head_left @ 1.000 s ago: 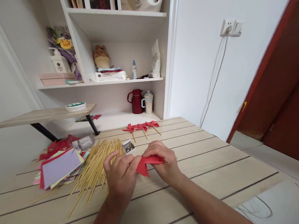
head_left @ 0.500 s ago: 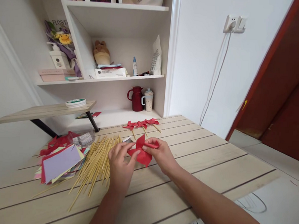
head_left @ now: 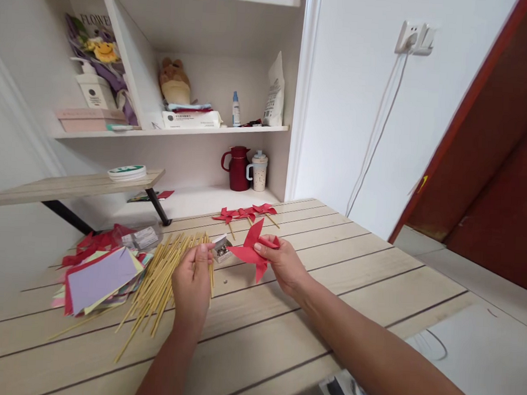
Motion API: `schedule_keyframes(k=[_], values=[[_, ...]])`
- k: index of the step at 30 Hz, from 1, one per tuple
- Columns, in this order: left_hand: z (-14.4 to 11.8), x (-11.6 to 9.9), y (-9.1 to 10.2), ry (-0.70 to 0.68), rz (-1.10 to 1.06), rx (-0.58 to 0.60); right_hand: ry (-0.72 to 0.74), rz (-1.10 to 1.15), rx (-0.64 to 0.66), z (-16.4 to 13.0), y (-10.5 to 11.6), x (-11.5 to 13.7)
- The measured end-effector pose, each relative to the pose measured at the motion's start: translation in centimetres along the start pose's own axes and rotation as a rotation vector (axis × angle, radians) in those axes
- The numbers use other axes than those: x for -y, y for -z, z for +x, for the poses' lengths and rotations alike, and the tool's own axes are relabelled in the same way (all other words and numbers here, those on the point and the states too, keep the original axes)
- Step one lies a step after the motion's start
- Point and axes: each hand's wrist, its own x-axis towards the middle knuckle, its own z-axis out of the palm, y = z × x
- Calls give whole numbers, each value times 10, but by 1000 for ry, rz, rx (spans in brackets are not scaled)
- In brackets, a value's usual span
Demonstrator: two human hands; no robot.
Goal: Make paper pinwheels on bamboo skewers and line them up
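Note:
A folded red paper pinwheel (head_left: 252,253) is pinched at its centre between the thumb and fingers of my right hand (head_left: 284,263), its points spreading to the left, up and down. My left hand (head_left: 192,285) is apart from the paper, with a finger stretched toward a small open box (head_left: 222,248) of shiny metal pins. Nothing shows in that hand; its fingers are partly bent. Bamboo sticks (head_left: 166,278) lie in a loose pile beside and under it. One tiny metal piece (head_left: 225,281) rests on the table below the box.
Several finished red pinwheels on sticks (head_left: 245,213) lie at the table's back. Stacked coloured paper (head_left: 102,280) and a clear plastic box (head_left: 142,237) are at the left, near a raised wooden stand (head_left: 70,186). Behind are a dark red jug (head_left: 238,169) and a cup (head_left: 259,172).
My left hand has let go of the red pinwheel and moved left, beside the small box. My right hand keeps the pinwheel, now turned somewhat. The view has shifted slightly.

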Motion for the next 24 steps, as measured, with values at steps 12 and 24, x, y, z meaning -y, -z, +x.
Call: schedule_keyframes(k=[12,24], values=[[38,23,98,-43,170,-291,-164,-95,137,-1,9,-14],[-4,56,179,-161,863,190,-244,-83,102,-6,6,-19]])
